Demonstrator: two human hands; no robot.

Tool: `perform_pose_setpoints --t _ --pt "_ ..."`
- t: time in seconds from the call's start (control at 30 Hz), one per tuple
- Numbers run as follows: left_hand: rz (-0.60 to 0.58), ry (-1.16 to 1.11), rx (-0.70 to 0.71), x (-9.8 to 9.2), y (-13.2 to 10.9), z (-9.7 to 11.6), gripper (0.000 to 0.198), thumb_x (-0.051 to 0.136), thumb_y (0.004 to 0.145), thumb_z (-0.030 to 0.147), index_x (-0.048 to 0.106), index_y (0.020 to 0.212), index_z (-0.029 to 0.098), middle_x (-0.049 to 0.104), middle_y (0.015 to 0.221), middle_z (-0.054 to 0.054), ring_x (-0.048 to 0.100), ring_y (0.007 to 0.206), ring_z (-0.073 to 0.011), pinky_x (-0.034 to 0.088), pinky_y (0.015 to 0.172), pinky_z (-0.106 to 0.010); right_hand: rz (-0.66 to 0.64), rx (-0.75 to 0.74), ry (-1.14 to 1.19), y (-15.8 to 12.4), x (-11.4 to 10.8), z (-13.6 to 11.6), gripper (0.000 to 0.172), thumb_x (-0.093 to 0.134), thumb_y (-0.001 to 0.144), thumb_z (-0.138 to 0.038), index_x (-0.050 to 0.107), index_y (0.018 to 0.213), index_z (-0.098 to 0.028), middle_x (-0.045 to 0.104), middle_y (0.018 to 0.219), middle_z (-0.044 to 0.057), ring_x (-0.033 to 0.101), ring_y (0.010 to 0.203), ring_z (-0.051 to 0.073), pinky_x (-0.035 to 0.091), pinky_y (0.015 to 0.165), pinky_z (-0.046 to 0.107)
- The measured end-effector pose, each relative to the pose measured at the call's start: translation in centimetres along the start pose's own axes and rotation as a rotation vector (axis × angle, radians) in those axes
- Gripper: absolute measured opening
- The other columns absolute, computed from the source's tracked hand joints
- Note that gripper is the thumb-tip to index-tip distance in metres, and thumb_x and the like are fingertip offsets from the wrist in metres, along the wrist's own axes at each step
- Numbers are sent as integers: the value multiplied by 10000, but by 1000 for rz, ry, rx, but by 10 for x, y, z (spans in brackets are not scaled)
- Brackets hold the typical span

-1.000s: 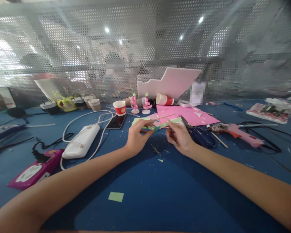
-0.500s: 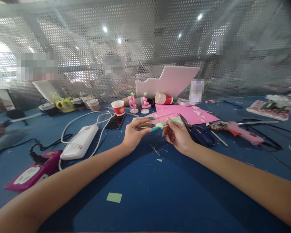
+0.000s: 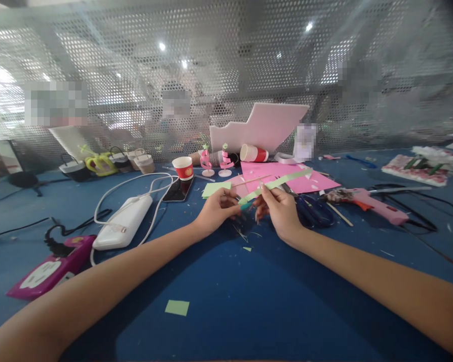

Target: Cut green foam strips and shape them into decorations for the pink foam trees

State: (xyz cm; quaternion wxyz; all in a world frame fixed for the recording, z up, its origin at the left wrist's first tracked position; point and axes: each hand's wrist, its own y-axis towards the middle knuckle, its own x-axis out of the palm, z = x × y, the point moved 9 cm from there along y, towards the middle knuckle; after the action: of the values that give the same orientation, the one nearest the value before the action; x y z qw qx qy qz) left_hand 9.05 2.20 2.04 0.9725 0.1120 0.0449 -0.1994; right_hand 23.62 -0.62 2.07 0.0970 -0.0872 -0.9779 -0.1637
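Observation:
A light green paper strip slants up to the right between my hands. My left hand pinches its lower left end between thumb and fingers. Farther along, my right hand grips the strip between thumb and forefinger, its free end reaching over the pink paper. Behind my left hand lies a light green sheet. Scissors with dark blue handles lie beside my right hand, their blades partly hidden. Two small pink spiral figures stand behind the hands.
A red paper cup stands by a black phone. A white power bank and purple power strip with cables lie left. On the right are a pink glue gun and a decorated board. A green scrap lies in front.
The green strip now extends up and right past my right hand. My left hand's fingers have curled in, uncovering the green sheet behind. Another person's hand at the far left has left the view.

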Motion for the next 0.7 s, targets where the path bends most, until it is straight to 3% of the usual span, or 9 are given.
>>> perform_pose_setpoints --t 0.17,0.4,0.7 --pt "26 -65 6 -3 -1 0 497 784 591 283 403 898 192 596 674 50 667 592 -149 538 511 -250 -12 11 15 1 1 1 340 633 751 -491 569 590 -198 573 586 9 486 384 99 451 349 264" --pt "-28 -30 32 1 -1 3 435 759 630 287 482 948 177 632 588 47 676 586 -149 556 580 -263 -30 14 12 -1 2 0 361 610 762 -518 552 603 -199 561 552 5 501 388 107 435 341 252" --pt "-86 -74 -54 9 -5 -2 375 792 568 358 545 760 152 650 584 21 660 554 -135 535 537 -235 -183 67 -99 0 15 8 343 714 672 -480 505 701 -210 493 424 -67 416 296 87 268 275 204"
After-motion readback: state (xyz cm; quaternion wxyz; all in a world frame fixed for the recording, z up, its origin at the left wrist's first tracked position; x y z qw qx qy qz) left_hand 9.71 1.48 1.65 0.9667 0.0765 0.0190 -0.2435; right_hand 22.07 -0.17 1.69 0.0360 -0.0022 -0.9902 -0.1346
